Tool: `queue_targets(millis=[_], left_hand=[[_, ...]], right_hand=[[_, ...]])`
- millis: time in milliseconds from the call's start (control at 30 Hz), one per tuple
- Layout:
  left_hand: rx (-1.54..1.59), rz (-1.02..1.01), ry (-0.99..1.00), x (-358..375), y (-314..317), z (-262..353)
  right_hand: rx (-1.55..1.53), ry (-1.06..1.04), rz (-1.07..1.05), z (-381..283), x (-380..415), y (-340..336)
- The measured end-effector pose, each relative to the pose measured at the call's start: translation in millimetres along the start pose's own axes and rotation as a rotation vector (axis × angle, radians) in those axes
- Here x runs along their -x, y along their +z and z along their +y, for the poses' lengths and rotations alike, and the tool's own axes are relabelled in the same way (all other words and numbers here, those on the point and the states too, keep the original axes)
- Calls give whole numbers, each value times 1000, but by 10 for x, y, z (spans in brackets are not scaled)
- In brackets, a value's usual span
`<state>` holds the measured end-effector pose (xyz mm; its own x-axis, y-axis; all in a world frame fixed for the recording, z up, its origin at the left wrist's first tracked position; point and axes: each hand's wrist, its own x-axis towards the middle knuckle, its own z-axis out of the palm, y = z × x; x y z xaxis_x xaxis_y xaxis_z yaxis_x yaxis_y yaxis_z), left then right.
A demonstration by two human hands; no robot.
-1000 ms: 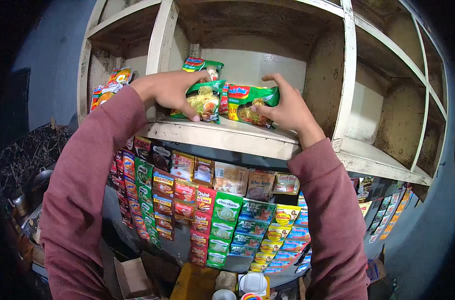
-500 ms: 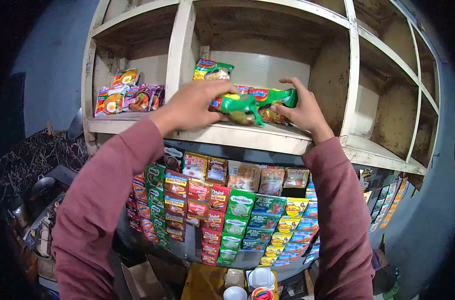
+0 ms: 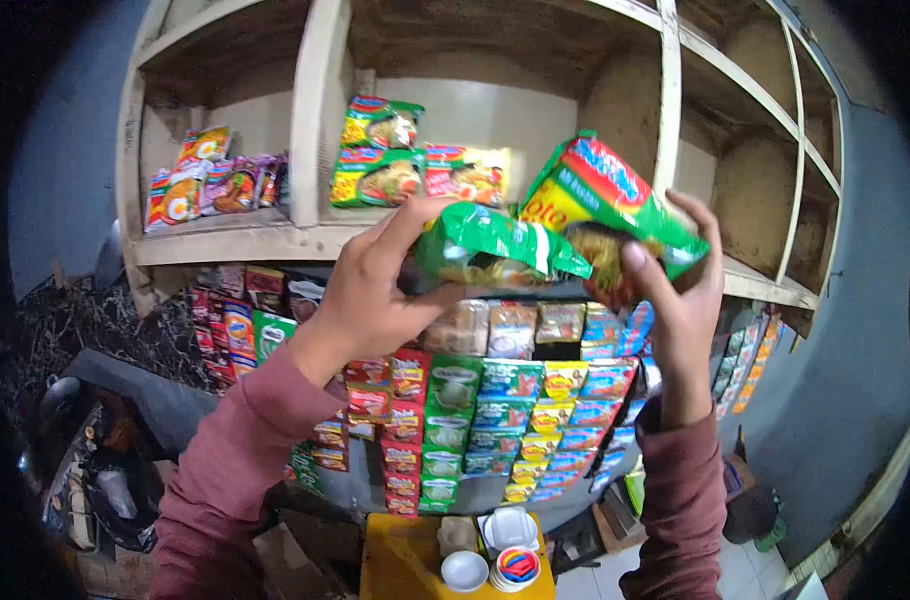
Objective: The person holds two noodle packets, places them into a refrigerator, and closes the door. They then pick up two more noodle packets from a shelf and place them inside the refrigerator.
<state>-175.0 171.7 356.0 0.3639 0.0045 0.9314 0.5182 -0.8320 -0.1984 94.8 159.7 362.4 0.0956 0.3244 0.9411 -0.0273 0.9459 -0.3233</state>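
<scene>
Currently: two packs held in the air before the shelf

The left pack [image 3: 500, 243] is gripped at one end by the left hand [image 3: 375, 275], thumb below and fingers above. The right pack [image 3: 605, 190], tilted, is pinched near its lower right corner between thumb and fingers of the right hand [image 3: 690, 262]. The packs are overlapped in view; whether they touch cannot be told.

Risks (judged): a slip could be caused by slick wrappers and one-ended grips, and a dropped pack might be caught by the counter [image 3: 395, 558], beside the bowl [image 3: 465, 571]. The stack [image 3: 380, 180] could be toppled if bumped by the left pack. Sachets [image 3: 450, 385] could be snagged by a low wrist.

Edges: the bay is bounded by the left divider [image 3: 320, 115], the right divider [image 3: 669, 110] and the shelf lip [image 3: 245, 245]. More room is judged to be offered between the red pack [image 3: 467, 178] and the right divider, though partly hidden.
</scene>
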Motion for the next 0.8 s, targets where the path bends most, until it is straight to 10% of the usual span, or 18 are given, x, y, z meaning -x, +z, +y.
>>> queue_targets(millis=[367, 800], left_hand=[[717, -293, -749, 1185, 832, 699], [726, 387, -1734, 3370, 1598, 2058]], right_hand=[[-253, 742, 27, 405, 1453, -1061], [-691, 1883, 335, 1290, 3675, -1983]])
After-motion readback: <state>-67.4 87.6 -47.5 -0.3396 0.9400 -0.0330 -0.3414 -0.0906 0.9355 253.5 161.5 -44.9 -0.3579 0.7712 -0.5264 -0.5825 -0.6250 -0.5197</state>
